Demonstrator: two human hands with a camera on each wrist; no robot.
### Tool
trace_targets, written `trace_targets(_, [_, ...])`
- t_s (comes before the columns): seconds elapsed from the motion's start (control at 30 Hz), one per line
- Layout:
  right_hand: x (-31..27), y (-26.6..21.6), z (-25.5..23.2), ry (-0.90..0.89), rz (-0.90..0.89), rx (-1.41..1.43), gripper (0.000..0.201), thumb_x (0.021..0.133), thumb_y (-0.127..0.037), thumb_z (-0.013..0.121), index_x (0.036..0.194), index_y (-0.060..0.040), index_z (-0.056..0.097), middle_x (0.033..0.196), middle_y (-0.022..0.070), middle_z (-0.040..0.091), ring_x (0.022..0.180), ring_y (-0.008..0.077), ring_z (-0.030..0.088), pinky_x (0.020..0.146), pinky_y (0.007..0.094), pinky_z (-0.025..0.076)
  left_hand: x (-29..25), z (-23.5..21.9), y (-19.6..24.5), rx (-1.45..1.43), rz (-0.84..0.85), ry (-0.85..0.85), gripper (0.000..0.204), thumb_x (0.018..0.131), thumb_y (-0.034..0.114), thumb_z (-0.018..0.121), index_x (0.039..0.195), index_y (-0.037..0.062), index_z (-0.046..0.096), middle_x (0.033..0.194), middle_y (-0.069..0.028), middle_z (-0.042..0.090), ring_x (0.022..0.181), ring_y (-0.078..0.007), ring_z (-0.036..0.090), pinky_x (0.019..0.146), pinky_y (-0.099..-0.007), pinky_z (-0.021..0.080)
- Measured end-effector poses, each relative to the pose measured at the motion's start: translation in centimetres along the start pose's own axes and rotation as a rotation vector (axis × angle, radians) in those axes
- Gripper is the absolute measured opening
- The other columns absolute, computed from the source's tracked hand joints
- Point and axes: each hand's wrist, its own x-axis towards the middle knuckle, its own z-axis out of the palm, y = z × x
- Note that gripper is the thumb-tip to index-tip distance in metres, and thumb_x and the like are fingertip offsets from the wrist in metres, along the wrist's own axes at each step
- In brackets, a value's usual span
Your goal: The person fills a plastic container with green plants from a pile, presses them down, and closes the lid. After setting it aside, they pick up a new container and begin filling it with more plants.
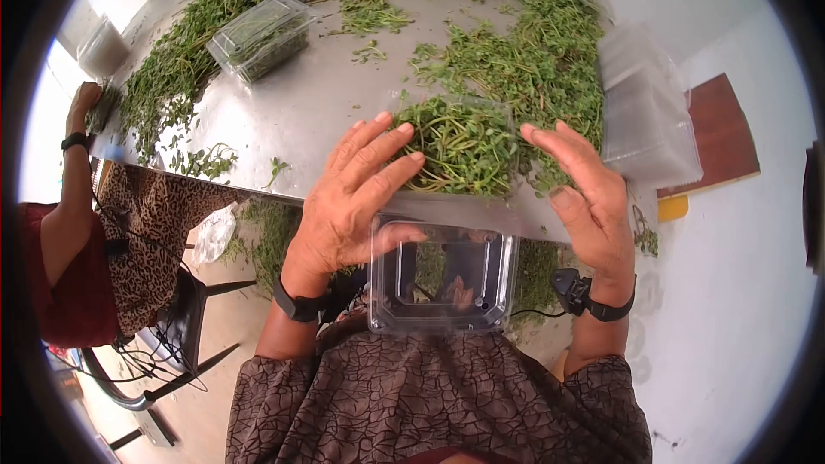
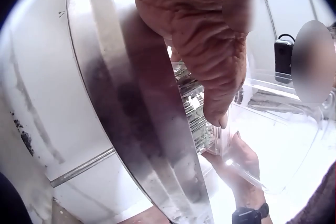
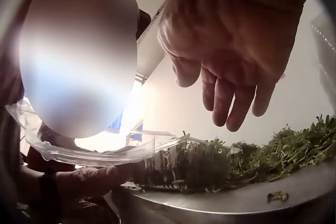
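A clear plastic box filled with green leafy stems (image 1: 464, 148) sits at the near edge of the metal table, its open lid (image 1: 443, 279) hanging toward the person's lap. The left hand (image 1: 357, 185) lies at the box's left side, fingers extended over the greens, thumb by the lid's hinge. To the right of the box, the right hand (image 1: 589, 193) is raised with fingers spread, holding nothing. The right wrist view shows that hand (image 3: 226, 50) above the table, apart from the filled box (image 3: 181, 166). In the left wrist view the left thumb (image 2: 223, 87) is beside the box.
Loose greens (image 1: 533, 60) lie across the table's back and right. A closed filled box (image 1: 265, 34) stands at back left. Stacked empty containers (image 1: 649, 120) are at the right edge, others (image 1: 103, 50) at far left. Another person's arm (image 1: 77, 155) reaches in at left.
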Motion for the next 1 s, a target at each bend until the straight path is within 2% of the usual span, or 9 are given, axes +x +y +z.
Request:
trace_targets(0.13, [-1.9,0.4,1.3,0.063,0.071,0.062,0.04,0.091,-0.02,0.054,0.125,0.0011,0.053,0.123,0.0162,0.059,0.118,0.0313,0.054,0.108,0.0472,0.031,0.1,0.0,0.0,-0.02,0.013,0.024,0.064,0.07,0.048,0.073,0.119,0.0086,0.059,0.133,-0.0125,0.051,0.129,-0.0355,0.042,0.106,-0.0513,0.034])
trace_targets(0.2, [-2.3,0.6,2.0,0.062,0.059,-0.038,0.041,0.091,-0.02,0.054,0.125,0.0019,0.052,0.122,0.0172,0.059,0.12,0.0335,0.051,0.107,0.0446,0.032,0.0,0.1,-0.1,-0.024,0.018,0.036,0.064,0.07,0.046,0.073,0.119,0.0071,0.059,0.133,-0.0132,0.051,0.128,-0.0365,0.043,0.105,-0.0508,0.035])
trace_targets(0.43, [-2.1,1.0,3.9,0.199,0.093,0.009,0.043,0.096,-0.03,0.05,0.127,-0.0004,0.052,0.127,0.0216,0.053,0.121,0.0368,0.048,0.101,0.0429,0.038,-0.2,0.1,-0.1,-0.004,0.045,0.044,0.067,0.07,0.044,0.073,0.123,0.0064,0.056,0.136,-0.0139,0.048,0.13,-0.0373,0.039,0.106,-0.0488,0.035])
trace_targets(0.63, [-1.7,0.8,5.4,0.183,0.144,0.006,0.043,0.095,-0.032,0.051,0.127,-0.0035,0.053,0.129,0.0217,0.051,0.122,0.036,0.046,0.101,0.0437,0.038,-0.3,0.3,-0.3,-0.022,0.029,0.069,0.073,0.07,0.046,0.074,0.129,0.01,0.052,0.145,-0.0159,0.036,0.134,-0.038,0.034,0.108,-0.0484,0.032])
trace_targets(0.7, [-1.7,0.7,5.3,0.167,0.154,-0.03,0.042,0.095,-0.031,0.051,0.127,-0.0042,0.053,0.129,0.0205,0.052,0.122,0.0359,0.046,0.102,0.0437,0.037,-0.5,0.4,-0.5,-0.034,0.0,0.06,0.076,0.071,0.05,0.073,0.132,0.0106,0.05,0.15,-0.017,0.027,0.135,-0.0393,0.033,0.105,-0.0494,0.035])
trace_targets(0.77, [-1.7,0.7,5.0,0.148,0.166,-0.066,0.041,0.095,-0.031,0.052,0.127,-0.0048,0.054,0.129,0.0193,0.053,0.123,0.0358,0.045,0.103,0.0438,0.036,-0.6,0.6,-0.6,-0.047,-0.017,0.068,0.078,0.071,0.051,0.073,0.133,0.0112,0.048,0.15,-0.0168,0.026,0.135,-0.0391,0.033,0.105,-0.0493,0.036])
trace_targets(0.93, [-2.8,0.5,3.6,0.241,0.065,-0.073,0.038,0.093,-0.022,0.052,0.126,-0.0032,0.054,0.13,0.0127,0.055,0.127,0.0323,0.044,0.105,0.0411,0.034,-0.8,0.8,-0.8,-0.066,-0.057,0.058,0.08,0.072,0.053,0.072,0.136,0.0123,0.045,0.15,-0.0169,0.026,0.134,-0.0382,0.034,0.104,-0.0486,0.037])
trace_targets(0.97, [-3.4,-0.2,3.2,0.24,0.08,-0.088,0.042,0.085,-0.008,0.054,0.127,-0.0023,0.053,0.132,0.0119,0.054,0.128,0.0305,0.043,0.106,0.0405,0.034,-0.8,0.7,-0.7,-0.093,-0.071,0.062,0.08,0.072,0.052,0.072,0.136,0.0118,0.045,0.15,-0.0171,0.028,0.133,-0.038,0.035,0.104,-0.0482,0.037])
trace_targets(1.0, [-4.0,-0.9,3.1,0.239,0.085,-0.09,0.042,0.085,-0.008,0.054,0.127,-0.0023,0.053,0.132,0.0119,0.054,0.128,0.0305,0.043,0.106,0.0405,0.034,-0.8,0.7,-0.6,-0.122,-0.084,0.064,0.08,0.072,0.052,0.072,0.136,0.0114,0.045,0.149,-0.0172,0.029,0.133,-0.0378,0.036,0.104,-0.0478,0.038])
